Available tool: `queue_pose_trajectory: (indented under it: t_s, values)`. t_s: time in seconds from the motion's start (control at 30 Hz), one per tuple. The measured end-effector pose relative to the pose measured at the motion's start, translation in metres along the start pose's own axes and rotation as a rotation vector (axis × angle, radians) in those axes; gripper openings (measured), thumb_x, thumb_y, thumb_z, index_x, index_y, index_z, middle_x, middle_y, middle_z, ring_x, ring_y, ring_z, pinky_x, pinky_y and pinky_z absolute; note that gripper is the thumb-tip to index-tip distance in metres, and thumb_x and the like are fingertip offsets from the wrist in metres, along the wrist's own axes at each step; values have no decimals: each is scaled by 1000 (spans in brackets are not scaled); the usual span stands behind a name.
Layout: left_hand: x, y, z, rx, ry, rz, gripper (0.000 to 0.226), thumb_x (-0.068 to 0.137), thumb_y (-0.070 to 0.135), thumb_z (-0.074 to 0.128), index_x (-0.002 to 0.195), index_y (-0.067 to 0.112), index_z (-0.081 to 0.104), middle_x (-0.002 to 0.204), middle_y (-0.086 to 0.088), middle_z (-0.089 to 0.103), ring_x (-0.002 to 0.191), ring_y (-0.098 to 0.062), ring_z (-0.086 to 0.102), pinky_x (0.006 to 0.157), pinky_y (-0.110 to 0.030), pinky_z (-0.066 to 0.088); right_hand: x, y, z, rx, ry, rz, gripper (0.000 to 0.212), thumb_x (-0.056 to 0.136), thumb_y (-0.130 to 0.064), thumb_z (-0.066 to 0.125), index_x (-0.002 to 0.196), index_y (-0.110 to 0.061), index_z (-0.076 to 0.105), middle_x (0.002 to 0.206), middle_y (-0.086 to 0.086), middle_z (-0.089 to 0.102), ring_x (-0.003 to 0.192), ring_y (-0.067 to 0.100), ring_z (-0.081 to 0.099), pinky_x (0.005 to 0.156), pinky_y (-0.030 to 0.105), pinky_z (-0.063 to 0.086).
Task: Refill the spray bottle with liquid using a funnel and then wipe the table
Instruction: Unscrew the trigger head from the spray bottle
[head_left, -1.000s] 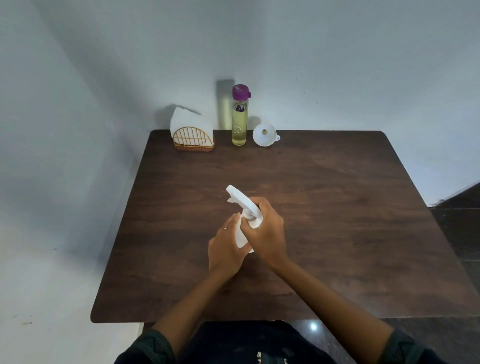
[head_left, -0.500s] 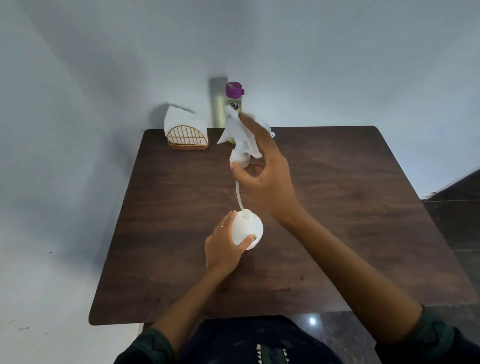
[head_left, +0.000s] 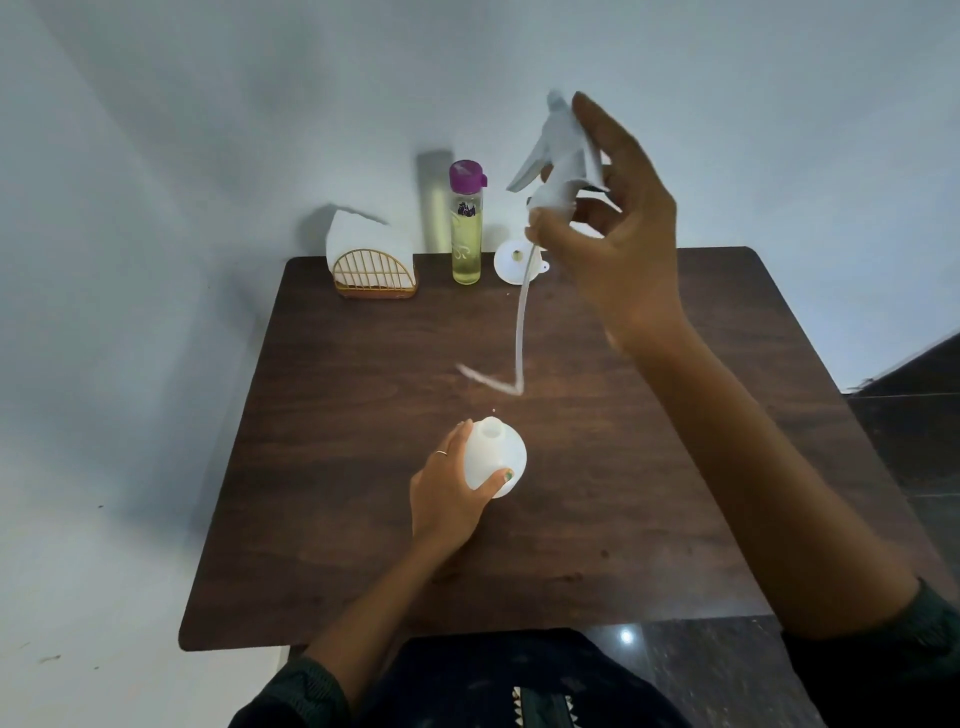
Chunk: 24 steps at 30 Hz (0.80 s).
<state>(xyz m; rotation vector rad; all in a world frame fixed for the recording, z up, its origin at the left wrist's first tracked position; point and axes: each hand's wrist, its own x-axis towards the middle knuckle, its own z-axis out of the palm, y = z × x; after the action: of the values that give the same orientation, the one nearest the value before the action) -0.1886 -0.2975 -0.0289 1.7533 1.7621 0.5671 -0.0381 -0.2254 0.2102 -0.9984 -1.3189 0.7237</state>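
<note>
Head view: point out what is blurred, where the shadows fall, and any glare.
In the head view, the dip tube under the spray head in the right hand is motion-smeared at its lower end; the purple-capped bottle and napkin holder cast shadows up and left on the wall; a small bright glint shows on the floor; the table edges bow from the wide-angle lens.

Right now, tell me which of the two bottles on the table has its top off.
The white spray bottle held by the left hand; its neck is open. The tall clear bottle at the back keeps its purple cap.
</note>
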Motion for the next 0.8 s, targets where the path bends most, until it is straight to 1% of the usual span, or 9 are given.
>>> queue_pose_trajectory:
  t_s: [0.07, 0.1, 0.2, 0.27, 0.37, 0.43, 0.5, 0.63, 0.8]
  values:
    - [0, 0, 0, -8, 1, -4, 75, 80, 56, 62, 144, 28, 33, 148, 9, 41, 128, -15, 46, 101, -36, 40, 6, 4, -10, 27, 29, 40, 71, 73, 7, 66, 137, -17, 45, 134, 14, 53, 102, 31, 65, 79, 44, 59]
    - [0, -1, 0, -14, 0, -7, 75, 80, 56, 62, 144, 28, 33, 148, 9, 41, 128, -15, 45, 101, -37, 40, 8, 6, -16, 47, 46, 72, 71, 72, 7, 66, 136, -18, 46, 133, 16, 52, 101, 34, 65, 78, 45, 59]
    - [0, -1, 1, -24, -7, -14, 76, 80, 57, 62, 144, 30, 32, 148, 9, 40, 128, -15, 45, 103, -38, 41, 12, 12, -33, 167, 83, 216, 67, 73, 8, 68, 131, -21, 51, 125, 24, 53, 95, 37, 65, 72, 38, 59]
    - [0, -1, 1, -33, -9, -17, 76, 80, 57, 62, 144, 30, 32, 148, 9, 40, 128, -15, 45, 103, -39, 40, 13, 22, -46, 289, 104, 325, 63, 73, 11, 65, 126, -20, 53, 125, 21, 56, 88, 33, 66, 69, 36, 57]
    - [-1, 0, 1, -41, -11, -27, 75, 80, 55, 63, 143, 31, 32, 147, 10, 42, 126, -14, 46, 101, -37, 40, 11, 47, -66, 380, 111, 519, 54, 79, 16, 52, 123, -15, 51, 123, 14, 61, 74, 29, 66, 64, 35, 57]
    - [-2, -1, 1, -35, -12, -16, 75, 80, 54, 63, 144, 31, 32, 148, 11, 40, 126, -14, 46, 100, -37, 40, 3, 69, -78, 356, 75, 665, 51, 81, 14, 44, 124, -13, 49, 110, 14, 66, 68, 25, 68, 62, 32, 57]
    - [-2, -2, 1, -38, -6, -12, 75, 80, 54, 64, 144, 31, 32, 149, 11, 39, 127, -14, 45, 101, -37, 40, -9, 92, -86, 328, 30, 818, 49, 82, 11, 39, 122, -15, 49, 97, 13, 65, 64, 21, 67, 60, 29, 58]
    - [0, -2, 1, -39, -8, -21, 77, 79, 57, 63, 144, 31, 31, 149, 10, 40, 127, -14, 45, 101, -37, 41, -39, 140, -88, 269, -49, 1041, 53, 82, 10, 39, 128, -16, 48, 96, 13, 63, 72, 24, 65, 64, 28, 58]
    - [-1, -1, 2, -45, -11, -25, 76, 80, 58, 62, 144, 32, 31, 149, 9, 38, 128, -15, 42, 102, -40, 43, -68, 179, -75, 301, -45, 1179, 54, 79, 10, 44, 127, -15, 50, 107, 18, 60, 84, 28, 63, 67, 30, 59]
